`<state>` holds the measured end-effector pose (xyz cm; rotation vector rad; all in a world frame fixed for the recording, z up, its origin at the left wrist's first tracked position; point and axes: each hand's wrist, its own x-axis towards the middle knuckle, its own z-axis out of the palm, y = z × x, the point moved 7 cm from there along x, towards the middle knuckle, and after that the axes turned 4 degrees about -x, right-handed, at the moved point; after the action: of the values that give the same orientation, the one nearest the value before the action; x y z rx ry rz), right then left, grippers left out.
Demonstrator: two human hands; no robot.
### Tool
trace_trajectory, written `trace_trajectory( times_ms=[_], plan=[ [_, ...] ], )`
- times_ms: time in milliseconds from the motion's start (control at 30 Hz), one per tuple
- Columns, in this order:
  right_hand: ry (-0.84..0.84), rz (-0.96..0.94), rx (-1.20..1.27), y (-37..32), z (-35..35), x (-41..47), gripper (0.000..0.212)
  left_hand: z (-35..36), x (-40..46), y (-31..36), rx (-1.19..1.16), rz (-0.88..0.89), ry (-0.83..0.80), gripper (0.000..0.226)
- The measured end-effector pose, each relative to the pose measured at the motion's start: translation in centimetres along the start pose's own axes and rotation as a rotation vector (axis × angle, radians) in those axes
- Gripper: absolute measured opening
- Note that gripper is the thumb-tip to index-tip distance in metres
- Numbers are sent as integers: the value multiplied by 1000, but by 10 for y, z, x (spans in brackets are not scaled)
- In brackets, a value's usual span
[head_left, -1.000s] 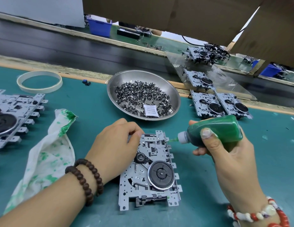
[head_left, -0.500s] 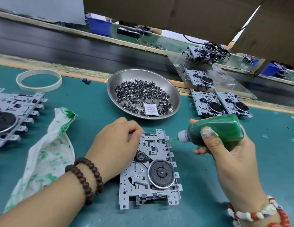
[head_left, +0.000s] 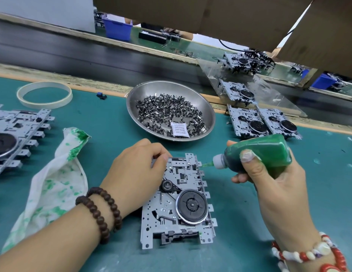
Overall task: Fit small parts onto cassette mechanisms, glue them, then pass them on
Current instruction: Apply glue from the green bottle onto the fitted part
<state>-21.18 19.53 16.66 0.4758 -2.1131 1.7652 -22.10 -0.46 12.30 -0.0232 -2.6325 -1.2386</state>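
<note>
A grey metal cassette mechanism (head_left: 183,201) with a black flywheel lies flat on the green mat in front of me. My left hand (head_left: 136,171) rests on its upper left corner, fingers curled, thumb and forefinger pinched at the edge; whether a small part sits between them is hidden. My right hand (head_left: 269,173) grips a green glue bottle (head_left: 257,156) held sideways. Its green nozzle tip touches the mechanism's upper right edge.
A steel bowl (head_left: 206,107) of several small metal parts and a desiccant sachet stands behind the mechanism. A glue-stained white cloth (head_left: 53,183) lies at left, beside another mechanism (head_left: 16,134) and a tape ring (head_left: 44,94). More mechanisms (head_left: 263,122) sit at right by the conveyor (head_left: 73,54).
Almost nothing has moved. The bottle's nozzle stays at the mechanism's upper right edge and my left hand keeps its place on the upper left corner.
</note>
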Motion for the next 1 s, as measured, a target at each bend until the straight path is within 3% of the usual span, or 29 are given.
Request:
trace_trajectory(
  times_ms=[1000],
  plan=[
    [-9, 0, -5, 1, 0, 0, 20, -1, 0, 2, -3, 1, 1, 19]
  ],
)
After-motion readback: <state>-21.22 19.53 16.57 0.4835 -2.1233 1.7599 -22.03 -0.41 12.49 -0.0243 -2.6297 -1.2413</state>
